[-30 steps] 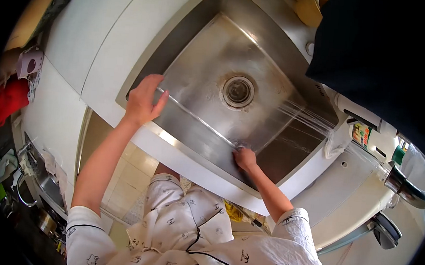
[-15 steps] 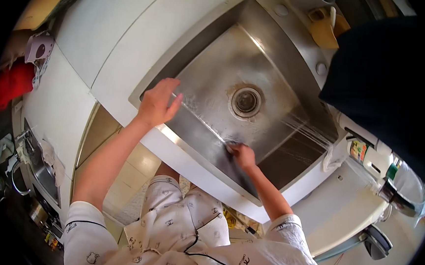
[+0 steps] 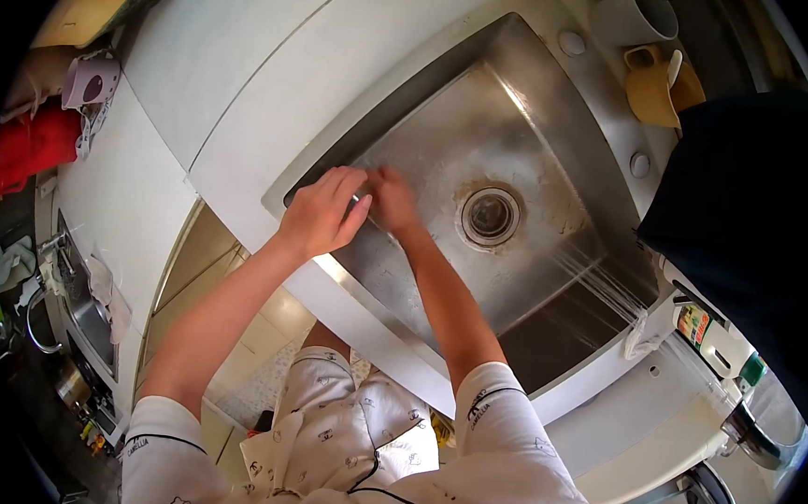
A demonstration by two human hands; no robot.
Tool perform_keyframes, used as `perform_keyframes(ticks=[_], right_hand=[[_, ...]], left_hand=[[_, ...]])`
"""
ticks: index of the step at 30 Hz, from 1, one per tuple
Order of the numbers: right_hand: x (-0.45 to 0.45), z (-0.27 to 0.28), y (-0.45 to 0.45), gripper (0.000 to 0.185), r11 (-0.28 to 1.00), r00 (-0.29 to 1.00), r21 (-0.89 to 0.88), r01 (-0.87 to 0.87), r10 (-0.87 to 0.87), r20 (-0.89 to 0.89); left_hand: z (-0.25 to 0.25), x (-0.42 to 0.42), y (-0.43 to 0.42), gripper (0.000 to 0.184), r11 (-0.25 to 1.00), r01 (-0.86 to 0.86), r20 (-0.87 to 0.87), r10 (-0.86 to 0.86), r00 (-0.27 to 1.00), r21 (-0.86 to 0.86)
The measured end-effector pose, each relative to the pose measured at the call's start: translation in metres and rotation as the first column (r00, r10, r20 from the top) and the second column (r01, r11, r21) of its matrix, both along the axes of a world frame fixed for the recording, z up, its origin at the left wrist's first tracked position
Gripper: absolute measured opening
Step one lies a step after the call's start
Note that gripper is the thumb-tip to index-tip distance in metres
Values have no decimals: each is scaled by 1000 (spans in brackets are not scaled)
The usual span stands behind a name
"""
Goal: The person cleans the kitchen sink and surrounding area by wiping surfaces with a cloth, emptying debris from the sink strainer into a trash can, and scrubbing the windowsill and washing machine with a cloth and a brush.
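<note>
Sink rim (image 3: 339, 271) beneath left hand (image 3: 329, 215); floor (image 3: 444, 142) stretches past right hand (image 3: 392, 202).

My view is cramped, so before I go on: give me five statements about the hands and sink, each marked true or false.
1. The left hand and right hand are close together. True.
2. The drain of the sink is covered by a plate. False: no plate covers it; its round opening shows.
3. Thin streams of water run into the sink at the picture's right. True.
4. The yellow mug stands inside the sink. False: it is outside, beyond the rim.
5. Both sleeves are white with a dark line near the cuff. True.
</note>
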State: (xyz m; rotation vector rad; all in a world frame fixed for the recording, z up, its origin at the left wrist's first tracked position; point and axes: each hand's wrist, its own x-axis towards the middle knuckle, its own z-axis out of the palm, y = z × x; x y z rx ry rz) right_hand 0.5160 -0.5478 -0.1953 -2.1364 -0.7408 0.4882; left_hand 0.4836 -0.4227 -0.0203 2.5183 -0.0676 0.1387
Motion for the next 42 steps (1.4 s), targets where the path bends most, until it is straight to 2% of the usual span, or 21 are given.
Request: perform_keyframes(ticks=[2,4,6,8,10,12,14,17,20,22,24,26,28,29,31,33,35,38,40,41,42], right_hand=[[30,-8,-10,11,979,975,-3,204,-203,92],[57,-8,-35,17,862,862,-22,506,-504,56],[72,22,-62,40,693,680,-11,721,-705,200],[65,6,-107,43,655,597,-11,756,-682,422],[44,0,-156,40,639,605,36,768,-743,287],[37,36,-194,33,502,500,6,865,-861,98],[29,12,-253,34,269,248,135,954,-957,153],[32,-44,-321,40,334,286,-1,943,-805,520],[66,-42,-259,47,419,350,-57,906,-668,657],[92,-37,-192,49,583,498,-30,812,-664,558],[108,-11,-121,46,648,587,-26,761,-671,452],[114,-7,-83,43,793,765,98,602,-607,217],[114,-2,-79,39,974,960,10,228,-226,164],[114,1,-77,37,1000,992,-25,17,-13,128],[110,-11,-91,34,926,924,51,374,-377,63],[123,-22,-91,34,764,754,39,644,-642,140],[144,-9,-75,37,556,515,-6,831,-765,387],[147,-13,-10,42,569,448,110,815,-739,503],[143,-20,24,47,746,684,303,593,-665,299],[139,-19,41,50,667,646,299,683,-742,181],[141,-7,49,50,585,617,272,764,-786,-41]], left_hand=[[-2,0,0,23,1000,-6,12,6,1000,-11],[-2,-2,0,24,1000,-7,15,7,1000,-12],[0,0,-1,24,1000,-2,26,3,1000,-6],[1,1,-1,25,999,-14,-19,14,1000,-30],[3,0,-2,25,999,-13,-35,12,999,-34],[2,0,-2,24,1000,-6,-22,5,1000,-17],[3,1,-1,26,1000,17,-3,-17,1000,-6],[2,1,-4,28,999,49,13,-49,999,-1],[1,0,-3,29,999,34,-33,-35,999,-25],[0,-1,-2,30,999,30,-45,-32,998,-36],[0,0,-2,30,999,40,-7,-40,999,-34],[0,0,-2,31,999,32,-21,-33,999,-37],[1,0,-1,31,998,34,-34,-36,999,-46],[2,0,-1,31,998,38,-36,-40,999,-52],[3,1,-1,32,998,43,-32,-44,999,-49],[2,2,1,32,996,51,-31,-53,998,-66],[0,1,1,32,996,58,-23,-60,998,-67],[0,1,2,32,996,67,-15,-68,998,-61],[0,2,3,31,997,65,-7,-65,998,-50],[-1,1,4,31,997,68,-3,-68,998,-43],[-2,0,4,30,997,74,0,-74,997,-39]])
